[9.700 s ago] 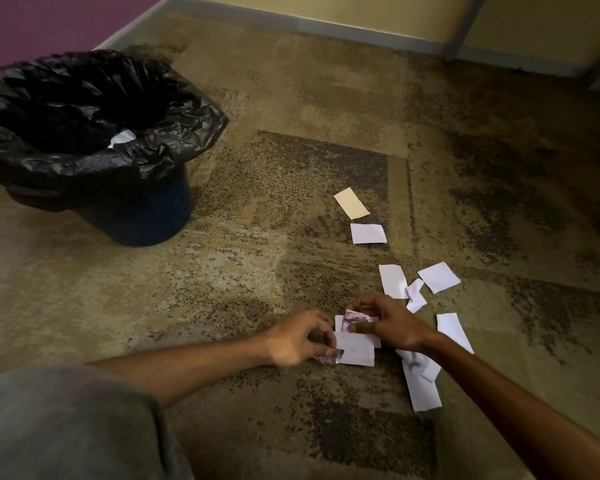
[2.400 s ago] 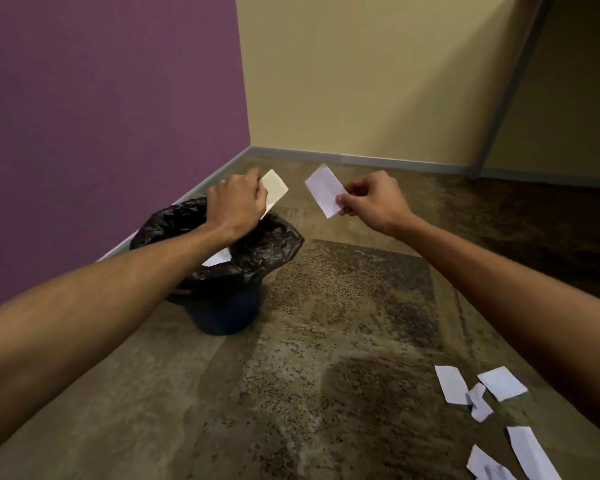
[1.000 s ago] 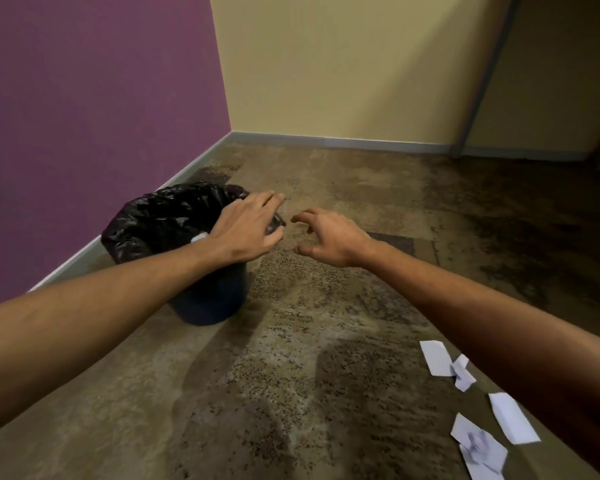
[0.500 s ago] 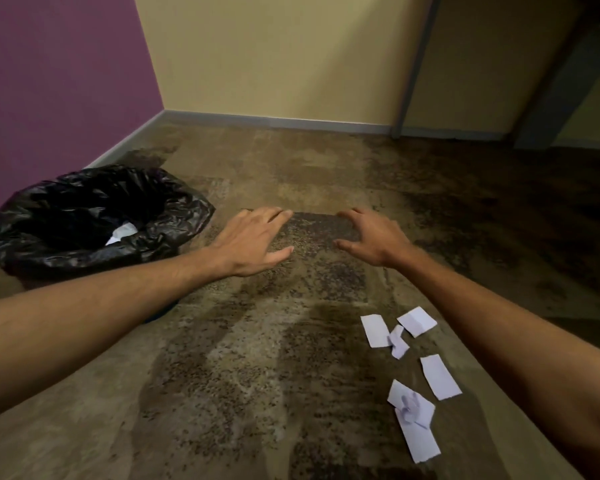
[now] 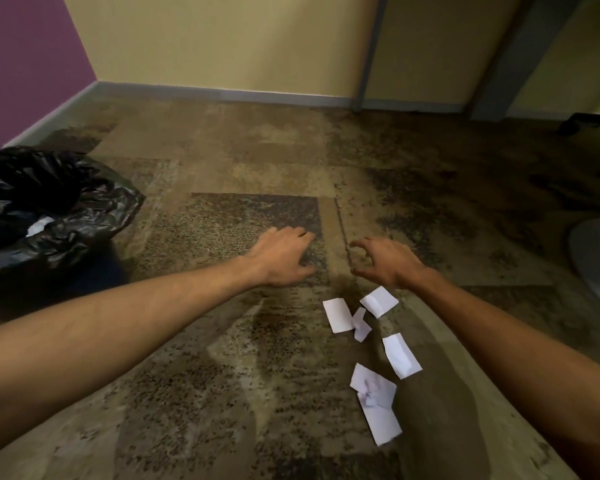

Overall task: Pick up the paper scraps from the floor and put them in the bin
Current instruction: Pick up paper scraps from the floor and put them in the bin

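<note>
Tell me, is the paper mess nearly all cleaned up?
Not quite. Done: at least one white scrap already lies inside the black-lined bin. In hand: nothing; the left hand and right hand are both open and empty above the carpet. Left: a cluster of white paper scraps on the floor by the right arm.

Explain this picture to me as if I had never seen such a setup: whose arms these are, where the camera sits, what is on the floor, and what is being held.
There is no machine here. A person wears one wide-angle camera on the head, looking forward and down, so both bare arms reach into view from the bottom. The left hand and right hand hover open above the mottled brown carpet floor, and neither holds anything. Several white paper scraps lie in a loose cluster below the right hand. At the left edge stands a dark bin lined with a crinkled black plastic bag; a bit of white paper shows inside it.
</note>
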A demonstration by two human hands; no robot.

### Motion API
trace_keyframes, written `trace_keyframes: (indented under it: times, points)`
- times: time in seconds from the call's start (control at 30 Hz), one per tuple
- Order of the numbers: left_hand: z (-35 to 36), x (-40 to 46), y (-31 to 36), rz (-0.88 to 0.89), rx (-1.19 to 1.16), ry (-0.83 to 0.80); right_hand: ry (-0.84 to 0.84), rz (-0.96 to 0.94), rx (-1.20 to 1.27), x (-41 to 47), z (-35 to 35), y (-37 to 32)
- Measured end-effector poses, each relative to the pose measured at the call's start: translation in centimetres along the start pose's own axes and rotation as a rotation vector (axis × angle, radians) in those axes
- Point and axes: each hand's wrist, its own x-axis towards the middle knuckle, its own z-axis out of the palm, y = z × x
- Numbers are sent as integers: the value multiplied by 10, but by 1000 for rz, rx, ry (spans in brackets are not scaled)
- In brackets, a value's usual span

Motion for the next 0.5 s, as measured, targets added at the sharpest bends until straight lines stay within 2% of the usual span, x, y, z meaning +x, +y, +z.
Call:
trace_keyframes:
  times: [0.27,0.5]
  points:
    - [48,22,10,-9,-58,-183,-187,108,-24,-11,40,34]
    - [93,28,32,139,30,-291,-294,188,-30,-22,66,56]
